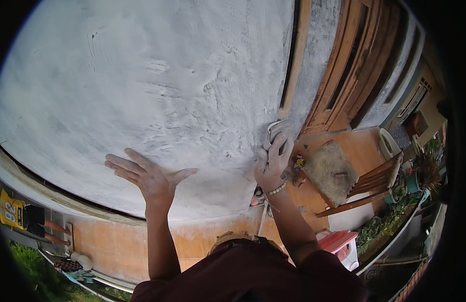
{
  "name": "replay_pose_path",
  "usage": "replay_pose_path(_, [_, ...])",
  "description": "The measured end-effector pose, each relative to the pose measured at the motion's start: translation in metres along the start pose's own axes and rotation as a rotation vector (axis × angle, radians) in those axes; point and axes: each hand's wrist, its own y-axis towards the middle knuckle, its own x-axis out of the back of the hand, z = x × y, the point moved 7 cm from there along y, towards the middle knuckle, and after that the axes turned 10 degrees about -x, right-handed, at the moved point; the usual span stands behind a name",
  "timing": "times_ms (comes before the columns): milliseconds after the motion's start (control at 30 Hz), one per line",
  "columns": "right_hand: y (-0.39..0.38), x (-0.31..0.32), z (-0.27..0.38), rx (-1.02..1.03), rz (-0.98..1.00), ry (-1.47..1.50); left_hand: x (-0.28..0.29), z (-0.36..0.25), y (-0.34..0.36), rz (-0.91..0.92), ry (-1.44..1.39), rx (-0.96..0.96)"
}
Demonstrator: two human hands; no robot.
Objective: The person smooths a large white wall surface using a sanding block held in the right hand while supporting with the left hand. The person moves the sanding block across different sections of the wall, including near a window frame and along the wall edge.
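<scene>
My left hand [151, 181] is open, its fingers and thumb spread flat against a rough, white-dusted plaster wall [127, 90]. White powder coats both hands. Near the wall's right-hand edge, my right hand [274, 163] is closed round a folded piece of sandpaper [278, 129], pale with dust, held against the surface. Fingers and thumb cover part of the sheet. A beaded bracelet [278, 189] circles the right wrist. Around both hands the plaster shows ridges, streaks and smeared patches.
Beyond the wall's right edge stand a carved wooden door [343, 65] and a wooden chair [366, 183] with a worn cushion [332, 173]. A red-lidded container [338, 241] sits by my right arm. A person in a yellow shirt [11, 209] stands far left on the orange-tiled floor's side.
</scene>
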Motion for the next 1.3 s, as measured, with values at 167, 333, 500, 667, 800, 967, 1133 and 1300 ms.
replay_pose_path(167, [-0.001,-0.006,0.003,0.05,0.03,-0.001,-0.002,0.001,-0.002,0.022,-0.017,0.011])
replay_pose_path(333, [-0.088,-0.013,-0.006,-0.065,0.124,-0.036,-0.005,0.004,-0.004,0.031,-0.064,0.062])
replay_pose_path(500, [-0.051,-0.014,-0.01,-0.011,0.051,-0.029,-0.003,0.003,-0.001,-0.045,-0.05,0.01])
replay_pose_path(667, [-0.041,-0.006,-0.016,0.024,0.1,-0.006,-0.005,0.004,-0.003,-0.043,-0.057,-0.004])
replay_pose_path(800, [-0.082,-0.006,-0.022,-0.073,0.185,-0.002,-0.008,0.008,-0.007,0.014,-0.08,0.053])
replay_pose_path(967, [-0.044,0.001,-0.021,-0.085,0.068,-0.022,-0.004,0.005,-0.003,-0.05,-0.014,-0.003])
replay_pose_path(1133, [-0.019,-0.006,-0.023,-0.101,0.14,-0.023,-0.003,0.003,-0.004,-0.041,-0.01,-0.008])
replay_pose_path(1300, [-0.138,-0.006,-0.047,-0.08,0.418,-0.148,-0.004,0.003,-0.009,-0.053,-0.014,-0.011])
